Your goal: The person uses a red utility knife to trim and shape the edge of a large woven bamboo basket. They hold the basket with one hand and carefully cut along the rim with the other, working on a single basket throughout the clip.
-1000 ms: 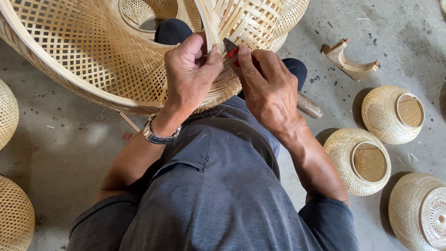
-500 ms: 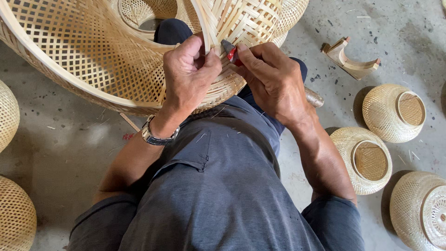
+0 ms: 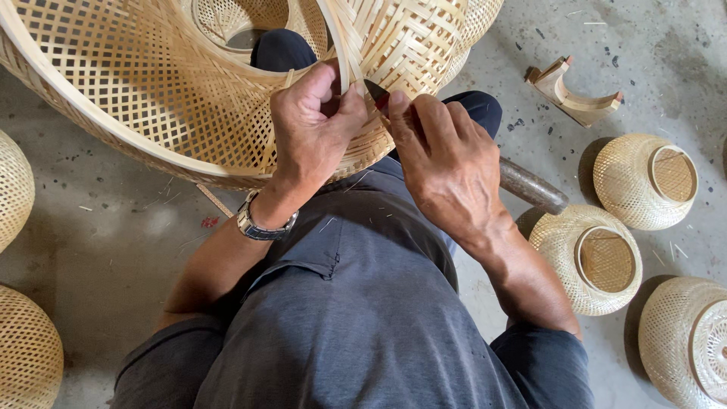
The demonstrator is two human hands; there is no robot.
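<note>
A large woven bamboo basket (image 3: 144, 98) rests against my knees, its rim facing me. My left hand (image 3: 314, 132), with a metal wristwatch (image 3: 261, 225), pinches a loose bamboo strip (image 3: 344, 45) at the basket's rim. My right hand (image 3: 447, 163) grips a small red-handled knife (image 3: 381, 97), its blade touching the strip beside my left thumb. Most of the knife is hidden inside my fist.
Three small woven bamboo baskets (image 3: 644, 178) (image 3: 591, 257) (image 3: 685, 341) stand on the concrete floor at the right. Others sit at the left edge (image 3: 15, 189) (image 3: 26, 356). A curved wooden piece (image 3: 572, 91) and a dark cylindrical tool handle (image 3: 530, 185) lie to the right of my knees.
My hands and the basket rim have shifted only slightly; the right hand has edged closer to the strip with the knife.
</note>
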